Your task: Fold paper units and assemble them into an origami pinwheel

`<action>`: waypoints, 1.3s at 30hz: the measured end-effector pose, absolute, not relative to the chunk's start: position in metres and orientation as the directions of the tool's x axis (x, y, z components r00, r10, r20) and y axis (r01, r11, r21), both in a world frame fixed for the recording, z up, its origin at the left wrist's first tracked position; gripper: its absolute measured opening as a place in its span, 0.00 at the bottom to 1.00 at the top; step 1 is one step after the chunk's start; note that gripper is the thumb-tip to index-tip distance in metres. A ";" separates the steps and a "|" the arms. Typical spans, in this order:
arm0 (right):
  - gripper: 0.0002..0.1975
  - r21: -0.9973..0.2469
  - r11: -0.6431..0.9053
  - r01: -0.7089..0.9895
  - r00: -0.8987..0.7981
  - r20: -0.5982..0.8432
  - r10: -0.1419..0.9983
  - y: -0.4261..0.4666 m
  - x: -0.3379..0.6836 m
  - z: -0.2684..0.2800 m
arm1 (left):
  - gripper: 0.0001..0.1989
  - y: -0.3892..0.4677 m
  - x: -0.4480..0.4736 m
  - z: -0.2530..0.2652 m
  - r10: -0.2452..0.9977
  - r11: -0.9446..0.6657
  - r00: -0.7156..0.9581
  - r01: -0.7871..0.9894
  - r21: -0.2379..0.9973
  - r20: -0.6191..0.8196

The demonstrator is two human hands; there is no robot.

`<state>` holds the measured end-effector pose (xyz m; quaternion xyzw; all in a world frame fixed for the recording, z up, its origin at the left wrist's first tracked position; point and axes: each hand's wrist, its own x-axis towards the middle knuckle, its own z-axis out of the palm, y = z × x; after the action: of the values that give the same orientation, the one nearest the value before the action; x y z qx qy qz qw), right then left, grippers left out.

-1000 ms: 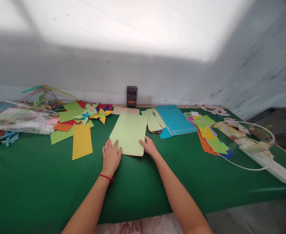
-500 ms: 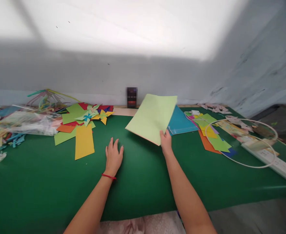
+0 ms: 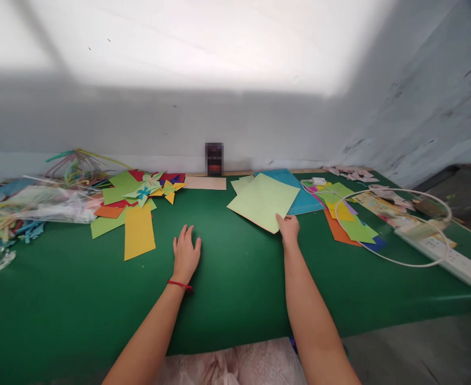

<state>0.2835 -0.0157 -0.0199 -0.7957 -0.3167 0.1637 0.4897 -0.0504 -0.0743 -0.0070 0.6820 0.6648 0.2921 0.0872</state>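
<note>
My right hand (image 3: 290, 229) pinches the near corner of a stack of light green paper sheets (image 3: 264, 202). The stack lies low over the table, overlapping a blue folder or sheet (image 3: 305, 200) behind it. Another pale green sheet (image 3: 241, 184) peeks out at its back left. My left hand (image 3: 186, 252) rests on the green table (image 3: 227, 299) with fingers spread and nothing in it. Left of that hand lies a yellow paper sheet (image 3: 139, 232).
Folded paper flowers (image 3: 149, 188) and coloured sheets sit at the back left, beside plastic bags (image 3: 51, 203) and paper strips (image 3: 30, 232). On the right are coloured papers (image 3: 349, 214), a looped white cable (image 3: 383, 262) and a power strip (image 3: 439, 254). A blurred dark object (image 3: 214, 159) stands against the wall.
My right hand has moved slightly right and lowered the green sheets toward the table, turning them flatter. The pale green sheet behind now shows. My left hand has hardly moved.
</note>
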 end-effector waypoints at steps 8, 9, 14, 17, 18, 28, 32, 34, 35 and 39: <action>0.09 -0.815 -0.385 0.433 0.750 0.089 0.655 -0.021 0.290 -0.005 | 0.20 -0.073 -0.050 -0.004 0.959 -0.106 -0.045 0.857 0.504 0.279; 0.10 -0.811 -0.386 0.439 0.746 0.089 0.660 -0.022 0.292 -0.003 | 0.20 -0.073 -0.050 -0.004 0.960 -0.109 -0.041 0.856 0.506 0.277; 0.09 -0.829 -0.395 0.396 0.735 0.028 0.678 -0.024 0.298 0.002 | 0.19 -0.075 -0.047 -0.002 0.966 -0.128 -0.010 0.852 0.508 0.259; 0.07 -0.869 -0.403 0.288 0.735 -0.070 0.675 -0.023 0.299 0.000 | 0.19 -0.075 -0.047 -0.003 0.967 -0.135 0.004 0.853 0.503 0.254; 0.08 -0.884 -0.402 0.239 0.723 -0.114 0.681 -0.023 0.298 -0.001 | 0.19 -0.075 -0.047 -0.003 0.967 -0.137 0.006 0.853 0.503 0.254; 0.09 -0.969 -0.186 -0.164 0.643 -0.248 0.725 -0.017 0.292 -0.006 | 0.19 -0.075 -0.047 -0.004 0.961 -0.149 0.001 0.843 0.517 0.276; 0.10 -0.973 -0.071 -0.219 0.690 -0.206 0.694 -0.013 0.293 -0.009 | 0.18 -0.075 -0.047 -0.002 0.962 -0.151 -0.013 0.809 0.568 0.274; 0.10 -0.975 -0.035 -0.222 0.698 -0.183 0.693 -0.011 0.293 -0.011 | 0.18 -0.075 -0.046 0.000 0.962 -0.158 -0.041 0.722 0.673 0.270; 0.11 -0.975 -0.022 -0.220 0.697 -0.173 0.696 -0.011 0.293 -0.012 | 0.17 -0.074 -0.044 0.001 0.969 -0.151 -0.062 0.614 0.775 0.238; 0.15 -0.976 -0.005 -0.220 0.683 -0.158 0.713 -0.009 0.288 -0.014 | 0.17 -0.059 -0.025 0.004 0.999 0.045 0.014 -0.051 0.998 -0.044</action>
<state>0.2882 -0.0088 -0.0140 -0.6196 -0.1991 0.3447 0.6765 -0.0247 -0.0593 0.0041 0.4789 0.4949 0.4983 0.5268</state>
